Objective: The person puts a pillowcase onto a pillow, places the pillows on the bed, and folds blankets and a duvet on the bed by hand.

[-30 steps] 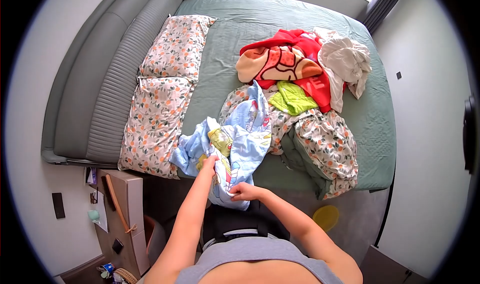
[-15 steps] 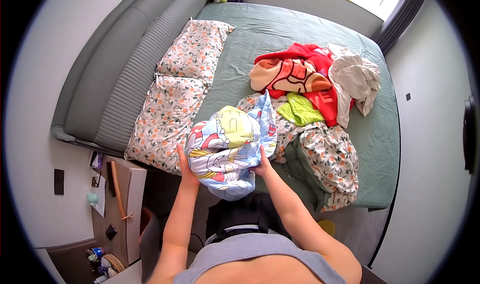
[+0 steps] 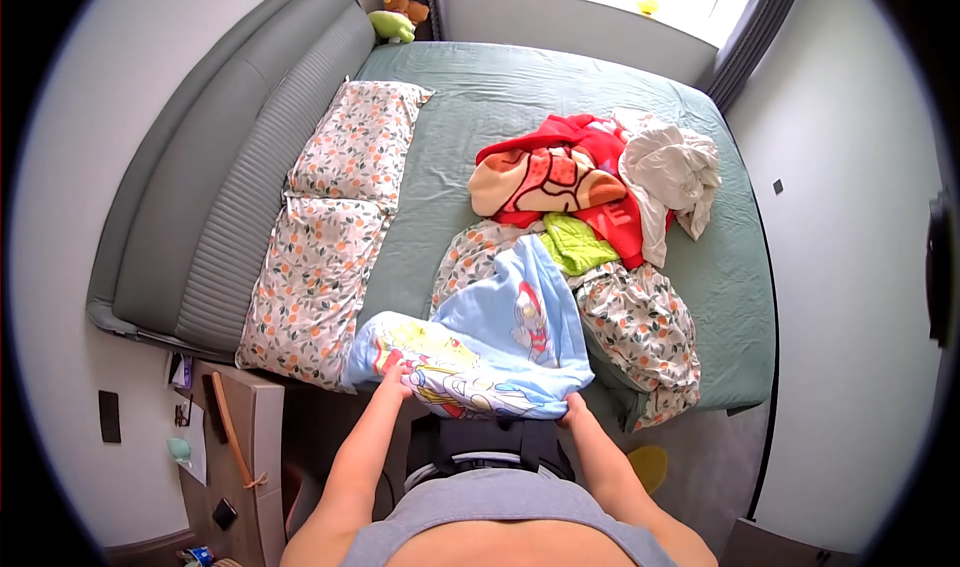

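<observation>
In the head view, your creased, light-blue, cartoon-printed cloth (image 3: pixel 478 352) drapes over the six-o'clock edge of the green-sheeted bed (image 3: pixel 732 327). Reaching toward twelve, your left grip (image 3: pixel 397 376) pinches its border at eight, your right grip (image 3: pixel 572 410) its corner at four.

The left hand (image 3: pixel 397 379) and right hand (image 3: pixel 572 410) hold the near edge of a light-blue, cartoon-printed cloth (image 3: pixel 487 339) at the side of a green-sheeted rectangular bed (image 3: pixel 480 79), with two white, orange-patterned fabric pillows (image 3: pixel 310 292) along its grey padded headboard (image 3: pixel 195 177).
</observation>
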Demonstrator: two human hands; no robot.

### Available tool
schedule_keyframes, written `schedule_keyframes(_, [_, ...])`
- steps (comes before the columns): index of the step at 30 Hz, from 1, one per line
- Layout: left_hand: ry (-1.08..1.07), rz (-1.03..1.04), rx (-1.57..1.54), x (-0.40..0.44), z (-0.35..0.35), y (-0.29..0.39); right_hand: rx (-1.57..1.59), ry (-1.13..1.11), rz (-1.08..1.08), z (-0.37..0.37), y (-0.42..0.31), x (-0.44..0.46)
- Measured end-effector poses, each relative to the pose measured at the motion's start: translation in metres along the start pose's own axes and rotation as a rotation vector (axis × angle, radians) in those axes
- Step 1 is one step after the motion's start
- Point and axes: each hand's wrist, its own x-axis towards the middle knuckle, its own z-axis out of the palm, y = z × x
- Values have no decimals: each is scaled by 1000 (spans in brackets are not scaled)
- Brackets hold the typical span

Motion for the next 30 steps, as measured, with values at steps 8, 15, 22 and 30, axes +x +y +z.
schedule_keyframes(8, [-924, 584, -72, -93, 273, 110, 109, -634, -890, 136, -166, -97])
schedule_keyframes(15, [-1117, 550, -146, -198, 322, 142, 410, -1013, -1333, 186, -194, -306])
schedule_keyframes(22, [-902, 442, -279, -61, 233, 123, 560, -713, -1178, 119, -158, -177])
schedule_keyframes(30, [0, 51, 94, 93, 55, 61, 494, 103, -382, -12, -46, 0])
